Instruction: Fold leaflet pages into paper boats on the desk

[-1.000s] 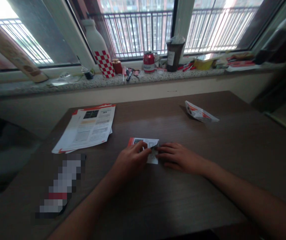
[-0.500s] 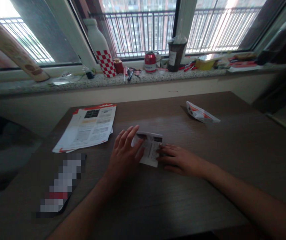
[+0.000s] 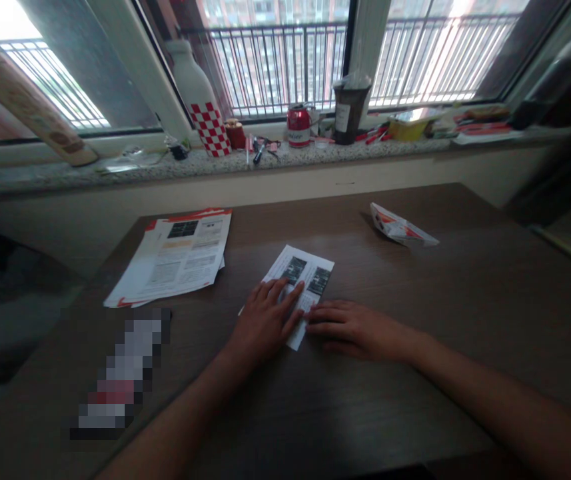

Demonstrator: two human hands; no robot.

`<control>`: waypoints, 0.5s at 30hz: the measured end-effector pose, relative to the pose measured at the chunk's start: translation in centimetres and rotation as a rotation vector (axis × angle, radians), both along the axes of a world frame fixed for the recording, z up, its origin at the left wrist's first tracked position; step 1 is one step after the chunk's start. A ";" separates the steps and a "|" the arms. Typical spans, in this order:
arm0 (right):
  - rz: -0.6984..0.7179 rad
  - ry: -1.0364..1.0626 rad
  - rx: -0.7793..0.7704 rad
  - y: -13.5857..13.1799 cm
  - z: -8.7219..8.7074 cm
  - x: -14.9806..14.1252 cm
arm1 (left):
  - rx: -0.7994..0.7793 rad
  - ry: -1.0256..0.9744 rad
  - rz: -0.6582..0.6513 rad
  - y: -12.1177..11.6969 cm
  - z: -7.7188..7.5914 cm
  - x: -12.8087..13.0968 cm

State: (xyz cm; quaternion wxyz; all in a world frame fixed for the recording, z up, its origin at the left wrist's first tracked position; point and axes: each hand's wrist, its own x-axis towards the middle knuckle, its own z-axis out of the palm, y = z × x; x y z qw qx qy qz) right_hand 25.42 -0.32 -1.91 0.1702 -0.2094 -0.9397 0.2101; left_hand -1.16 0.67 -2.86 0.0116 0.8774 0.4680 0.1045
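Observation:
A printed sheet of paper (image 3: 310, 265), apparently folded, lies at an angle in the middle of the table. My left hand (image 3: 266, 317) rests flat on it with the fingers stretched out, covering its lower left part. On the other side, my right hand (image 3: 358, 328) lies palm down with fingers extended, its tips at the paper's lower right edge. Whether those tips press on the paper or only touch its edge I cannot tell.
Printed sheets (image 3: 185, 263) lie in a stack at the left. Below them is a pixelated, dark-edged long object (image 3: 120, 370). A folded paper piece (image 3: 401, 227) stands at the back right. Bottles, a red can (image 3: 298, 125) and a dark cup (image 3: 351, 110) line the windowsill.
The paper has turned and shows a different face, with two dark printed pictures. My left hand has come down from a raised pose onto it; my right hand has shifted slightly.

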 end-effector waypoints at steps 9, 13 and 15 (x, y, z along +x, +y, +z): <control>-0.217 0.003 0.050 2.3 -0.2 3.2 | -0.076 -0.009 -0.081 0.2 0.2 -0.6; -0.223 -0.018 0.022 2.9 -0.4 4.4 | -0.088 -0.013 -0.101 0.5 0.0 -0.9; -0.218 -0.025 -0.006 3.0 -0.5 4.6 | -0.078 -0.024 -0.121 0.5 0.0 -0.9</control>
